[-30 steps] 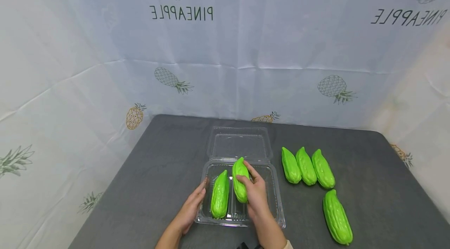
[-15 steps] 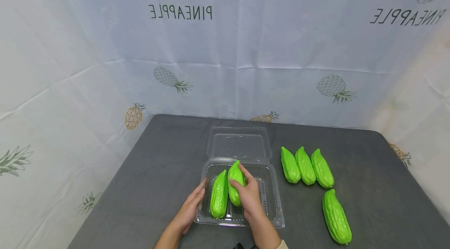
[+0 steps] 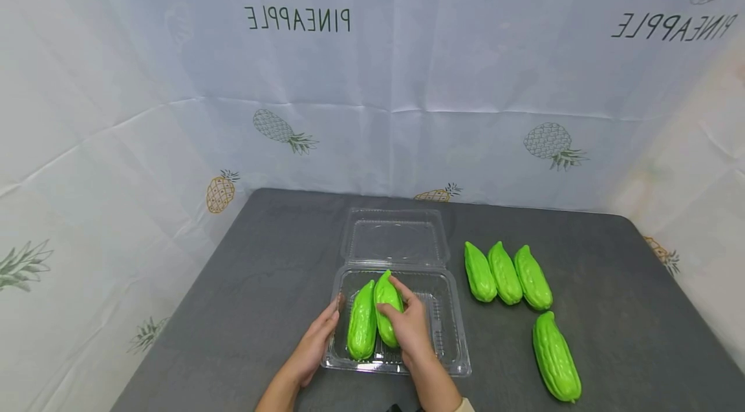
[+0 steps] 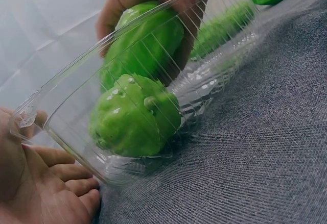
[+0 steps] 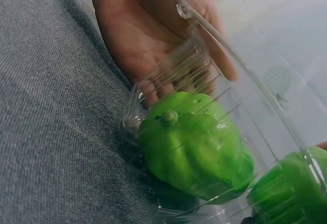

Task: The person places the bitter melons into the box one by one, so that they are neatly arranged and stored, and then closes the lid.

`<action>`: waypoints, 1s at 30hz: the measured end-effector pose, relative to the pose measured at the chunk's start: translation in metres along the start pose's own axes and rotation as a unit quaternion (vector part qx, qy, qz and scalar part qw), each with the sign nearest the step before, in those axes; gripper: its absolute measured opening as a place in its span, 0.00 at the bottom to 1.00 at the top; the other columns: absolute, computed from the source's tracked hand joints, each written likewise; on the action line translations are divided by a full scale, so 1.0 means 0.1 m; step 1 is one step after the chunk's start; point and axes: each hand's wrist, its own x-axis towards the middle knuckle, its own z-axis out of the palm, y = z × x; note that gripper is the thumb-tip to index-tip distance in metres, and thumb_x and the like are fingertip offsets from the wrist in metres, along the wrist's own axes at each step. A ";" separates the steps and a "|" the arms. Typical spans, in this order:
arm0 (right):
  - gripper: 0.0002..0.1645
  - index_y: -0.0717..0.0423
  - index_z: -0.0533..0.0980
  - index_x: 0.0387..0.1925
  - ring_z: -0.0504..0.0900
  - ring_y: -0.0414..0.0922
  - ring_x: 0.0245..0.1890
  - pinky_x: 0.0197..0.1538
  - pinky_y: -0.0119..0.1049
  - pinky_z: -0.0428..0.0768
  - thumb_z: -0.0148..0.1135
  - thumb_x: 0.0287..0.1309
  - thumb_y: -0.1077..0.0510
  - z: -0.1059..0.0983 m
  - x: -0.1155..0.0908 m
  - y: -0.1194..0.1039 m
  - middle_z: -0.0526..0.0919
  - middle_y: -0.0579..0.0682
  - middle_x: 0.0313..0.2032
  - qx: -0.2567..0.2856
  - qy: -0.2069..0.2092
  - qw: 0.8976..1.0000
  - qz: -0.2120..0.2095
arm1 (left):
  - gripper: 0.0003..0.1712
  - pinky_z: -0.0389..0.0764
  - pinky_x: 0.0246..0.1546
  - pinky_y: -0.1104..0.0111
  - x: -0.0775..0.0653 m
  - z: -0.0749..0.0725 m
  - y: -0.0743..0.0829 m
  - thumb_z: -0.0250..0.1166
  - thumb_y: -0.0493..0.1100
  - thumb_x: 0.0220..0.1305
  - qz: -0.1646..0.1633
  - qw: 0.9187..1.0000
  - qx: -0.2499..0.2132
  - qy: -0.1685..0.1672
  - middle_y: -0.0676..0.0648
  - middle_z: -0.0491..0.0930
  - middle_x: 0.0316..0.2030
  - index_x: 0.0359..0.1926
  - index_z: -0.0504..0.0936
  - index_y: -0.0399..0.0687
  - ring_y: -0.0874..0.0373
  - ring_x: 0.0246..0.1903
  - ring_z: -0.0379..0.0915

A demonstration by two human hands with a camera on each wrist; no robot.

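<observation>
A clear plastic clamshell box stands with its lid folded back. In its left half lies a green bitter melon, bumpy and glossy. Just right of that one, my right hand grips a second bitter melon, thumb on top and fingers along its far side; its lower end is inside the box. My left hand rests against the box's left wall, its fingers fairly straight along the outside in the left wrist view. Through the wall, the right wrist view shows the first melon close up.
Right of the box, three more bitter melons lie side by side. Another bitter melon lies nearer the front right. The grey table is backed by a white cloth with pineapple prints.
My right hand has moved left and slightly nearer with its bitter melon, bringing it down beside the first one in the box. The left hand has stayed at the box's side.
</observation>
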 end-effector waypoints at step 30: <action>0.53 0.71 0.42 0.70 0.31 0.71 0.68 0.62 0.73 0.31 0.59 0.49 0.60 0.03 -0.09 0.06 0.31 0.74 0.69 -0.230 -0.167 0.956 -0.078 | 0.39 0.35 0.67 0.53 0.01 -0.01 -0.01 0.37 0.55 0.74 -0.006 1.000 0.004 -0.018 0.36 0.35 0.73 0.72 0.38 0.33 0.44 0.71 0.26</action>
